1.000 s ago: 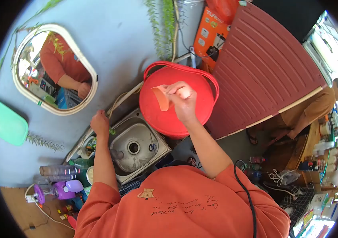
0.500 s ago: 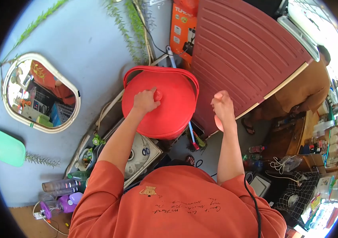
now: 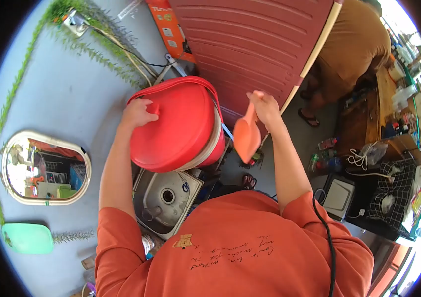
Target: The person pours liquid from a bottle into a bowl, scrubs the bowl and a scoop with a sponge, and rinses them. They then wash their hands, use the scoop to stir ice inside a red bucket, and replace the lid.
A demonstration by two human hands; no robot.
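Nearest, a steel sink (image 3: 166, 198). Just beyond it, a red bucket (image 3: 219, 146). Grasps the knob of its lid (image 3: 176, 123) with the left hand (image 3: 139, 113). Clasps an orange scoop (image 3: 247, 138) in the right hand (image 3: 266, 106), beside the bucket. Looks barely begun: lid tilted, seemingly not off yet, and scooping left to do.

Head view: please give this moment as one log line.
left hand: grips knob of red lid | lid: tilted on red bucket | right hand: holds orange scoop
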